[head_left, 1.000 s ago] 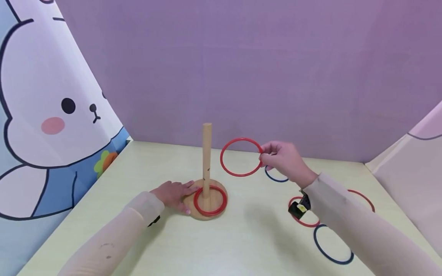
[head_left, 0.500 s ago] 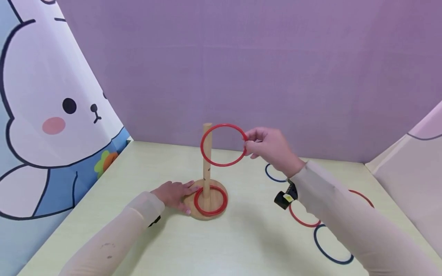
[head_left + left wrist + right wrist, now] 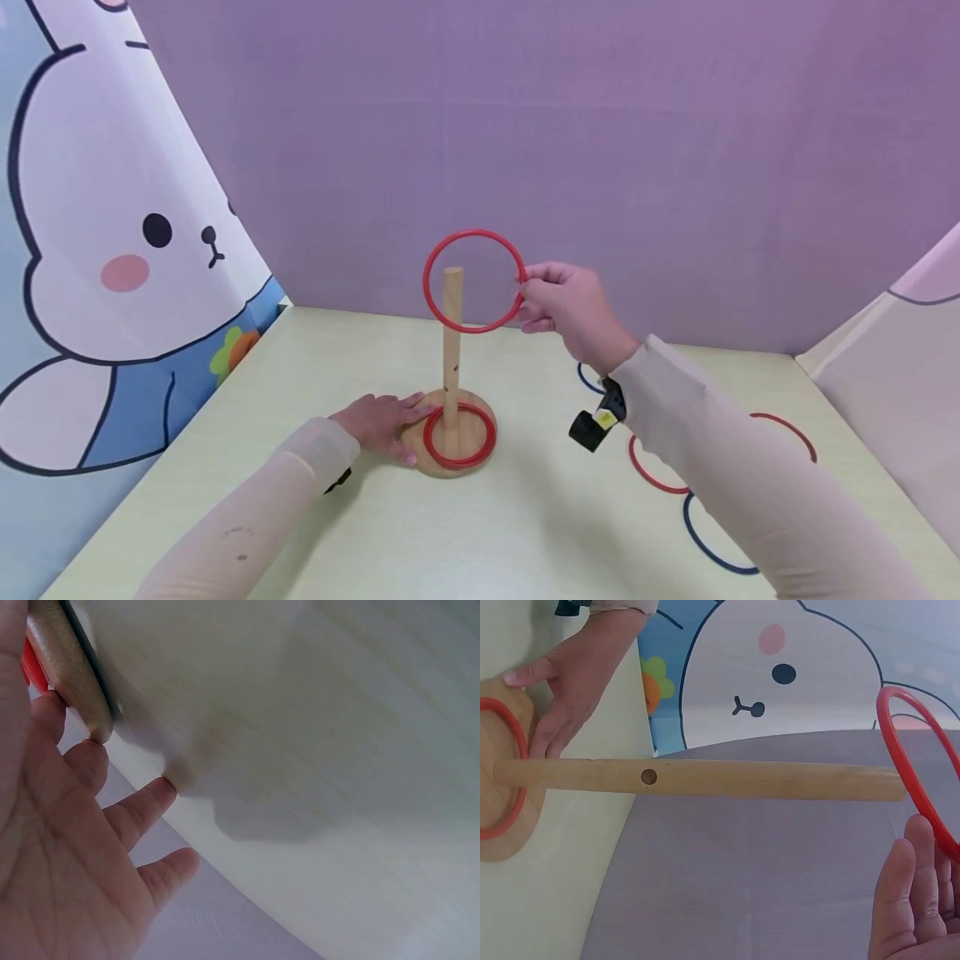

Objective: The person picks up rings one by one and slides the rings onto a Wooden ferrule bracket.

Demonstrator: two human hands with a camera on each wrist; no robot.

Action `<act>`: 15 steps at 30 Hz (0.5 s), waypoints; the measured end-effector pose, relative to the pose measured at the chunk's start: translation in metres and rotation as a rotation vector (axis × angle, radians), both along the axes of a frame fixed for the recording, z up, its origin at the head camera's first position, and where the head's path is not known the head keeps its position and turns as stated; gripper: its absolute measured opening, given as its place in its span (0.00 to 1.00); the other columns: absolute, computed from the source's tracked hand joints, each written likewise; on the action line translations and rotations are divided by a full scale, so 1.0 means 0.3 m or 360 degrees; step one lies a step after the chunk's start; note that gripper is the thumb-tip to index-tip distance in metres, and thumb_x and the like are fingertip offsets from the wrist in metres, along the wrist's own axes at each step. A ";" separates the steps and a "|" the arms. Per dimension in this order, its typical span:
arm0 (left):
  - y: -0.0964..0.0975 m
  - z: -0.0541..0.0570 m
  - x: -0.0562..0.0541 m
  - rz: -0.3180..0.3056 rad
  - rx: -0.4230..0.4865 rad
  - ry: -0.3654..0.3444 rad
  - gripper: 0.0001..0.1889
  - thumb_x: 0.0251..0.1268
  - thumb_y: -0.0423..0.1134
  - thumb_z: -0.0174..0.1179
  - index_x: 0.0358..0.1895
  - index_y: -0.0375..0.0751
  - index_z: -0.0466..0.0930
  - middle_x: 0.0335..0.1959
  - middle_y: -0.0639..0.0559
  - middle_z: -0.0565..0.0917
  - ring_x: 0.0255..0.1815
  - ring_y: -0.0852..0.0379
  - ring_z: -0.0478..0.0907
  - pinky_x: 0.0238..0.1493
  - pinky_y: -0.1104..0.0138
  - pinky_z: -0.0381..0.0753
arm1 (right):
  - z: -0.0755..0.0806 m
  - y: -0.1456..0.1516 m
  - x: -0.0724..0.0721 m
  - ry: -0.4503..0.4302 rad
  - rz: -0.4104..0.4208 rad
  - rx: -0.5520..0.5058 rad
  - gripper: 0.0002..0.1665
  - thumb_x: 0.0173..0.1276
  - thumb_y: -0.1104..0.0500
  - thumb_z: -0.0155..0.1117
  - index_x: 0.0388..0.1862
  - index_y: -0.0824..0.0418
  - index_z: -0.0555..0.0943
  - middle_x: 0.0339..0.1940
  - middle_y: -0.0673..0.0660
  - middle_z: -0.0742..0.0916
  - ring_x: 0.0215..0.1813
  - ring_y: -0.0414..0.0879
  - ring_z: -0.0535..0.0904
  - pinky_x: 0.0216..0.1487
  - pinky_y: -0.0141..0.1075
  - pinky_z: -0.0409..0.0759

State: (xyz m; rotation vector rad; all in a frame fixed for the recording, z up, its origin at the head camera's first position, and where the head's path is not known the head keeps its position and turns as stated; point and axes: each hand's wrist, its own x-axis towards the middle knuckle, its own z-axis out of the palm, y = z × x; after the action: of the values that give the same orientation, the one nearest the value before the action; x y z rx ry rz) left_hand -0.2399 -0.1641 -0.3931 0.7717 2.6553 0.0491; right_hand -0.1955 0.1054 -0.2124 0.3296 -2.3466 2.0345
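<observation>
In the head view, my right hand (image 3: 566,304) pinches a red ring (image 3: 475,232) by its right side at the top of a wooden peg (image 3: 452,358). The ring is tilted upright, its lower edge crossing in front of the peg. The right wrist view has this ring (image 3: 898,754) right at the peg's tip; I cannot tell whether the tip is through it. My left hand (image 3: 380,425) rests spread on the peg's round wooden base (image 3: 468,433), fingertips touching its edge. Red rings (image 3: 460,464) lie around the peg's foot.
To the right on the pale table (image 3: 480,542) lie a blue ring (image 3: 588,382), a red ring (image 3: 648,475), another red ring (image 3: 795,431) and a dark blue ring (image 3: 708,550), partly covered by the right arm. A purple cloth wall (image 3: 600,167) stands behind.
My right hand has carried the red ring left and upward, from beside the peg to its top. My left hand has stayed on the base.
</observation>
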 end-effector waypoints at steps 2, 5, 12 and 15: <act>-0.001 -0.001 -0.001 0.0001 -0.0006 -0.0003 0.47 0.49 0.58 0.70 0.74 0.55 0.57 0.75 0.49 0.59 0.67 0.41 0.65 0.62 0.47 0.68 | 0.000 0.001 -0.003 -0.0026 -0.0013 -0.0015 0.13 0.70 0.62 0.57 0.48 0.69 0.79 0.37 0.60 0.85 0.29 0.48 0.83 0.36 0.37 0.84; -0.004 -0.004 -0.001 -0.0003 -0.0002 -0.0008 0.47 0.50 0.58 0.70 0.74 0.54 0.58 0.75 0.49 0.59 0.67 0.40 0.65 0.63 0.46 0.66 | 0.002 0.000 -0.006 -0.0083 -0.0033 -0.0067 0.13 0.71 0.61 0.57 0.49 0.68 0.79 0.39 0.60 0.84 0.30 0.47 0.83 0.38 0.37 0.84; -0.005 -0.001 0.003 -0.0005 0.0006 -0.0005 0.47 0.49 0.58 0.70 0.74 0.54 0.58 0.74 0.48 0.59 0.67 0.40 0.65 0.63 0.45 0.65 | 0.010 -0.012 -0.010 -0.0243 -0.0047 -0.0281 0.13 0.72 0.61 0.56 0.50 0.67 0.78 0.33 0.55 0.84 0.27 0.44 0.84 0.38 0.37 0.84; -0.006 0.003 0.007 -0.0008 0.0002 -0.0004 0.47 0.50 0.58 0.70 0.74 0.54 0.58 0.74 0.48 0.59 0.67 0.40 0.65 0.63 0.45 0.65 | 0.009 -0.016 -0.011 -0.0325 -0.0012 -0.0371 0.13 0.72 0.62 0.55 0.51 0.67 0.77 0.33 0.55 0.84 0.26 0.44 0.84 0.37 0.35 0.84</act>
State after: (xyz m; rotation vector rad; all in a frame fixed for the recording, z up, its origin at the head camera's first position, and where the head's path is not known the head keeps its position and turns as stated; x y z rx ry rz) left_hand -0.2378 -0.1658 -0.3921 0.7778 2.6514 0.0501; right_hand -0.1989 0.1006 -0.2097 0.1109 -2.1721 2.4113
